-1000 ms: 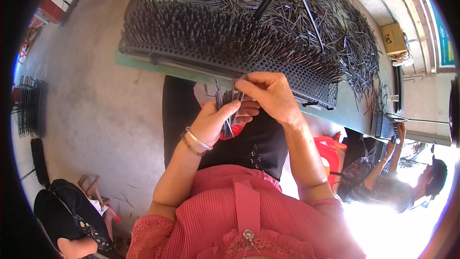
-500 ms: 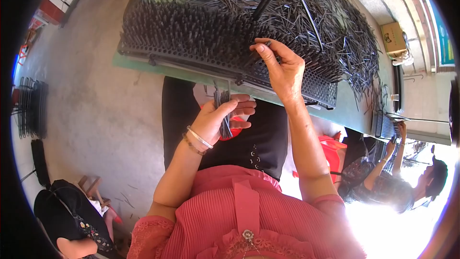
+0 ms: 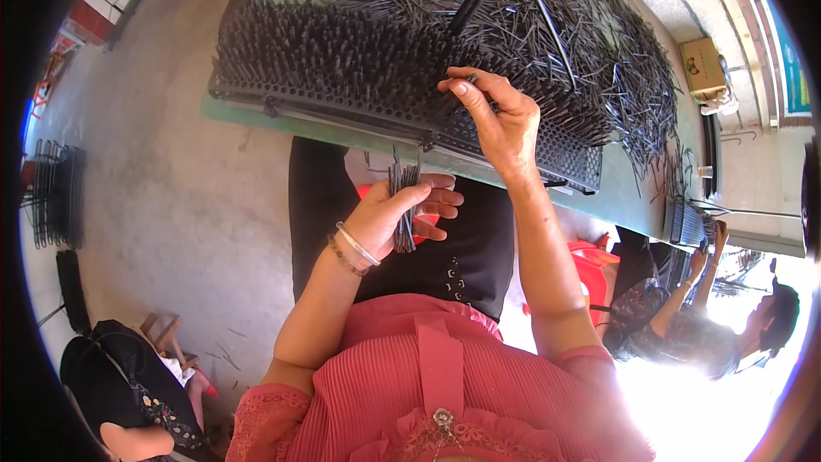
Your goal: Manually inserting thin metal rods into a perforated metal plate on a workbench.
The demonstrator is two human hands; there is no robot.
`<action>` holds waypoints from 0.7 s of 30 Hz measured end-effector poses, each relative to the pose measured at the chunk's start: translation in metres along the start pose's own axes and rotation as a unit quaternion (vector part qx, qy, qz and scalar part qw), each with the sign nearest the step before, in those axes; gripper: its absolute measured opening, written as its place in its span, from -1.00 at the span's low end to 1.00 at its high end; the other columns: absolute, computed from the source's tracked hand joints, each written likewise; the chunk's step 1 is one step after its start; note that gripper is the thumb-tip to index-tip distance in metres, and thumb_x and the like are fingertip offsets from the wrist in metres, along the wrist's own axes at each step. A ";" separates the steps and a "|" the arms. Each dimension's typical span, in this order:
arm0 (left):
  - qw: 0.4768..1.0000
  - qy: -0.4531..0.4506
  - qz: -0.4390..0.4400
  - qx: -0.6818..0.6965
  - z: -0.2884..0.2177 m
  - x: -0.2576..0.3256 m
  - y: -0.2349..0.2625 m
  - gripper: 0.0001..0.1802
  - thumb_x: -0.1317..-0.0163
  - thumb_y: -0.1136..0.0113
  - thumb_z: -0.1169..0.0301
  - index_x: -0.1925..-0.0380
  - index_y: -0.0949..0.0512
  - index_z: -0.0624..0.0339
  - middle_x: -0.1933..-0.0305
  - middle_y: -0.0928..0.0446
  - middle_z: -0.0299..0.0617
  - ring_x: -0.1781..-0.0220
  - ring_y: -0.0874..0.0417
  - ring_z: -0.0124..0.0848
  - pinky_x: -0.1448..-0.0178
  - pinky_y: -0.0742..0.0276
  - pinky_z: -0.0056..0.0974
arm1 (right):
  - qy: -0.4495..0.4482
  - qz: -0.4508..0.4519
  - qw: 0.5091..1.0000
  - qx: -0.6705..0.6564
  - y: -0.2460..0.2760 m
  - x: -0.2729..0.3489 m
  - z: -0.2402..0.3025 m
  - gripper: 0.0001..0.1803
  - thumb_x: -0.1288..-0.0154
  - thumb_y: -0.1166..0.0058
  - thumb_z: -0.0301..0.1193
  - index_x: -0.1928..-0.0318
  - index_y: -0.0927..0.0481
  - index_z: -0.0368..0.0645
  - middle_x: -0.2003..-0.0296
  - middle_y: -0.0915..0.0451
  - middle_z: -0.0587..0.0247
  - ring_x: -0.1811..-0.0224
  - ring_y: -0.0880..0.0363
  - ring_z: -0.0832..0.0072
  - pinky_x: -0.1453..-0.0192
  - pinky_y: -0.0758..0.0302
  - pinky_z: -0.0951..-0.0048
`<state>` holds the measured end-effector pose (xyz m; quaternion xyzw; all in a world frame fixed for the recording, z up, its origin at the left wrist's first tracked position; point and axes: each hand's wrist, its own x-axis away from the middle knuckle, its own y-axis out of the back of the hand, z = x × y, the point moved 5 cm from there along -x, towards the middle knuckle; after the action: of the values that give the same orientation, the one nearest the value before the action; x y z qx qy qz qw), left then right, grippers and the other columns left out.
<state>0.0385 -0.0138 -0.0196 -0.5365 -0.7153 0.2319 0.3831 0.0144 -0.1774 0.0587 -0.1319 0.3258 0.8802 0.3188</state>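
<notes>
Right hand (image 3: 500,120) had moved up off the left one and onto the perforated black tray (image 3: 376,77), fingers pinched on one thin black pin. Left hand (image 3: 402,214), below it near the counter (image 3: 282,120) edge, gripped a bundle of pins (image 3: 402,205). Loose pins (image 3: 616,43) lay piled beyond.

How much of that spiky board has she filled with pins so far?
Most of the perforated board already bristles with upright dark pins. The right hand is setting one in near the board's right part, while the left hand holds a small bundle. The right end still shows empty holes, and a loose heap remains.
</notes>
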 end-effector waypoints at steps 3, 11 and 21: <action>1.000 0.005 0.000 0.003 0.001 0.000 0.000 -0.57 -0.37 0.06 0.30 -0.11 -0.38 0.40 0.01 -0.53 0.06 0.06 -0.60 -0.27 0.10 -0.64 -0.17 | -0.042 -0.014 0.998 -0.050 -0.003 0.003 -0.004 -0.81 -0.27 -0.15 -0.46 0.13 -0.64 -0.26 0.26 -0.69 0.21 0.20 -0.61 0.59 0.02 -0.46 0.57; 1.000 0.003 0.004 0.004 0.001 0.001 0.001 -0.57 -0.37 0.06 0.30 -0.12 -0.38 0.38 0.02 -0.54 0.05 0.06 -0.60 -0.28 0.10 -0.64 -0.18 | 0.048 -0.003 0.998 0.052 -0.009 0.004 0.015 -0.80 -0.12 -0.25 -0.50 0.19 -0.68 -0.21 0.26 -0.69 0.25 0.20 -0.59 0.49 0.00 -0.40 0.47; 0.997 -0.010 0.052 -0.052 -0.010 0.004 -0.018 -0.62 -0.41 0.10 0.33 -0.10 -0.39 0.37 0.05 -0.55 0.01 0.07 -0.61 -0.29 0.11 -0.64 -0.22 | -0.144 0.102 0.981 -0.085 0.000 0.025 0.023 -0.76 -0.21 -0.24 -0.34 0.22 -0.66 -0.28 0.36 -0.65 0.20 0.34 -0.55 0.58 0.27 -0.46 0.49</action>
<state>0.0358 -0.0168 0.0006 -0.5902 -0.7012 0.2192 0.3345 -0.0050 -0.1507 0.0648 0.0036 0.2117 0.9424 0.2590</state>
